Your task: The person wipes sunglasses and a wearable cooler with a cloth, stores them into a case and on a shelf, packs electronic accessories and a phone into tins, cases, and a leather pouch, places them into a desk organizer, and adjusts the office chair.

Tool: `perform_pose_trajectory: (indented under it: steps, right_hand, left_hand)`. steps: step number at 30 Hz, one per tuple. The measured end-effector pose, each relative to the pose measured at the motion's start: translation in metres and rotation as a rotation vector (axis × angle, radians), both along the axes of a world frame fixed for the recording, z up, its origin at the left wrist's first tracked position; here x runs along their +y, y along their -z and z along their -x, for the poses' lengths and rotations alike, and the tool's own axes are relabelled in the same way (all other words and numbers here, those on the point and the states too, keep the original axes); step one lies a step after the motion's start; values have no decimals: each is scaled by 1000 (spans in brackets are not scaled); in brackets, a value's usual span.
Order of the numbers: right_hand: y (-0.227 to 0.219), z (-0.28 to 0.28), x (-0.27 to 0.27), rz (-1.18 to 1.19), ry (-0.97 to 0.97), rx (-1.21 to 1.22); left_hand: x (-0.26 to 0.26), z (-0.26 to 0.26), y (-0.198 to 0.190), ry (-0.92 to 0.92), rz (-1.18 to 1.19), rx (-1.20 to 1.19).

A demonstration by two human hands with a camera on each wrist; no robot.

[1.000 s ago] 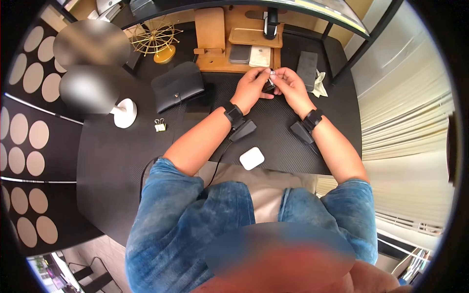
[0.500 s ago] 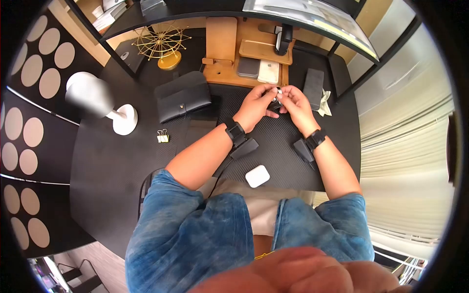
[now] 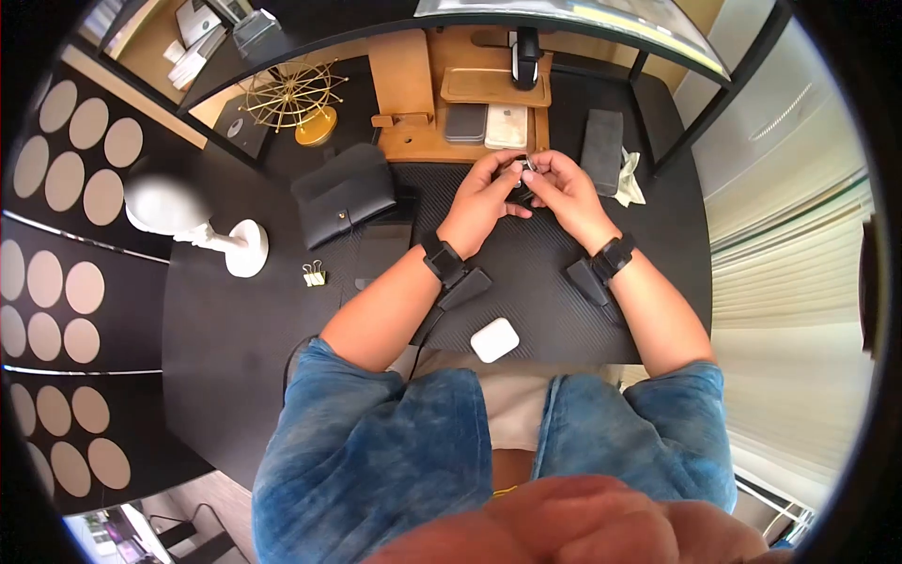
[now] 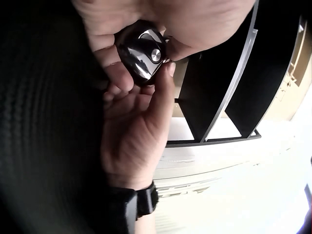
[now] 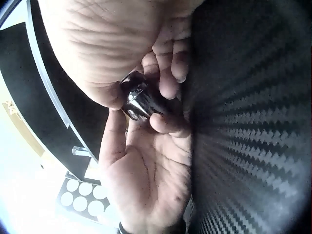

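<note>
Over the back part of the desk, my left hand (image 3: 477, 205) and right hand (image 3: 575, 202) meet around a small glossy black rounded object (image 4: 141, 56). Silver trim and a round silver disc show on its face in the left wrist view. Thumbs of both hands come together at its upper edge. Curled fingers of the left hand support it from the left side and below, while those of the right hand pinch it from the other side. In the right wrist view its shiny curved side (image 5: 139, 100) shows between the fingers, partly covered by them.
A white rounded case (image 3: 495, 339) lies near the desk's front edge. To the left are a black pouch (image 3: 343, 195), a binder clip (image 3: 315, 274) and a white lamp (image 3: 246, 248). A wooden stand (image 3: 404, 85) holds phones behind the hands; a dark grey case (image 3: 601, 150) sits right.
The head view has shifted and tilted, so the desk sits lower in it than at first. Both hands keep holding the black object together in nearly the same place.
</note>
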State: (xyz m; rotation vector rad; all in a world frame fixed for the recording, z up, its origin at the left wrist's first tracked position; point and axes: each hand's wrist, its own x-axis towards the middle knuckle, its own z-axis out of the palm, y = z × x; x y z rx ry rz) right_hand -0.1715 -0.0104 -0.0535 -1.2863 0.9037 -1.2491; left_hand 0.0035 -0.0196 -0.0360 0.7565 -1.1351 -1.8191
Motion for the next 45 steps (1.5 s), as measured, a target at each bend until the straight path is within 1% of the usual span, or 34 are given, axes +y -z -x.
perform_pose_trajectory:
  steps: [1,2,4,8,10,11,13,14,17,19,20,22,23,25,29,31,32,34,37,38,40,45]
  right_hand:
    - [0,0,-1,10,1,20]
    - [2,0,-1,10,8,11]
    - [5,0,-3,105,37,84]
    - [0,0,0,65,27,103]
    - [-1,0,0,19,7,21]
    - [-1,0,0,17,3,24]
    - [-1,-1,0,16,6,-1]
    - [-1,-1,1,15,6,-1]
    - [-7,0,4,13,20,-1]
    - [-11,1,7,-11,20,75]
    - [-11,0,7,-13,21,73]
    - [-10,-1,7,17,-41,49]
    - [-8,-1,6,16,-42,50]
    - [-3,-4,4,77,-90,-10]
    - [-8,-4,7,50,-36,33]
    - [-8,-2,8,41,7,180]
    - [-9,-2,9,40,7,179]
    - [-16,-2,11,-56,-9,131]
    - [-11,-1,9,-49,-10,121]
    - [-11,-2,9,-50,-10,119]
    - [-11,-3,8,-27,2,106]
    - [-7,-1,7,-3,-17,97]
  left_hand:
    - [1,2,0,-39,46,-38]
    - [1,2,0,-32,47,-46]
    - [1,3,1,-45,72,7]
    - [2,0,-1,-30,58,10]
    - [1,0,-2,-26,47,37]
    - [1,0,0,-31,46,40]
    - [-1,0,3,-50,-15,144]
    - [-2,-1,3,-50,-15,144]
    - [-4,0,2,2,-45,129]
    - [-4,3,3,-3,22,12]
    - [-4,2,3,-1,20,10]
    - [0,0,-3,33,60,-166]
    - [0,0,-1,32,59,-165]
    - [0,1,2,-30,114,-237]
    - [2,1,-3,-47,51,-260]
    - [3,4,-3,-98,42,-249]
    - [3,3,-4,-97,41,-250]
    - [6,2,-11,-91,-26,-210]
    - [3,0,-6,-46,-16,-161]
    - [2,0,-4,-46,-17,-163]
    - [0,1,-1,-55,53,-175]
    - [-1,2,2,-53,67,-153]
